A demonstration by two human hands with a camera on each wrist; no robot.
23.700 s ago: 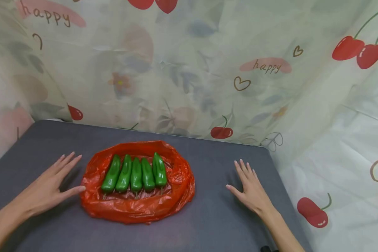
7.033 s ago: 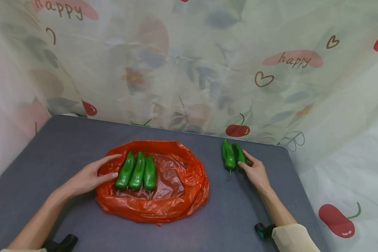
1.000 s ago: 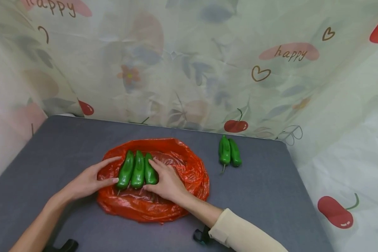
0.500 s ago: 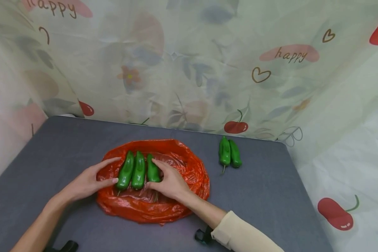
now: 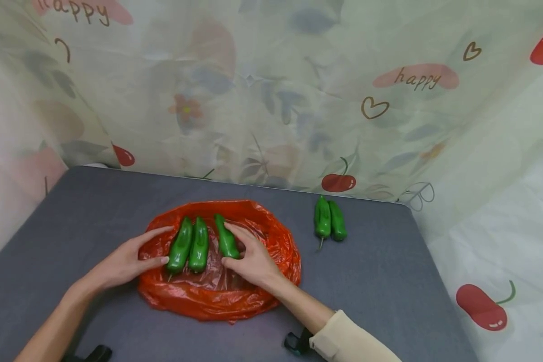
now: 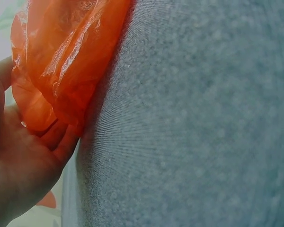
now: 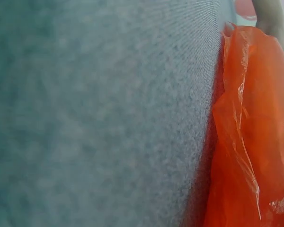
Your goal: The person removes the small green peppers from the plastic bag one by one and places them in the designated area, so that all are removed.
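Note:
A red plastic bag lies spread with its rim rolled open. Inside it, two green chili peppers lie side by side at the left. My right hand pinches a third green pepper between thumb and fingers, a short gap to their right. My left hand holds the bag's left side, thumb and index finger over the rim beside the leftmost pepper. In the left wrist view, the fingers of my left hand go behind the orange-red plastic. The right wrist view shows mostly tabletop and bag.
Two more green peppers lie together on the grey table near its back right edge. A printed curtain hangs behind and along both sides. A black wrist mount sits on my right wrist.
Over the last second my right hand has drawn the third pepper rightward, away from the other two. Earlier, two peppers moved from the bag to the table's right. My left hand stays put.

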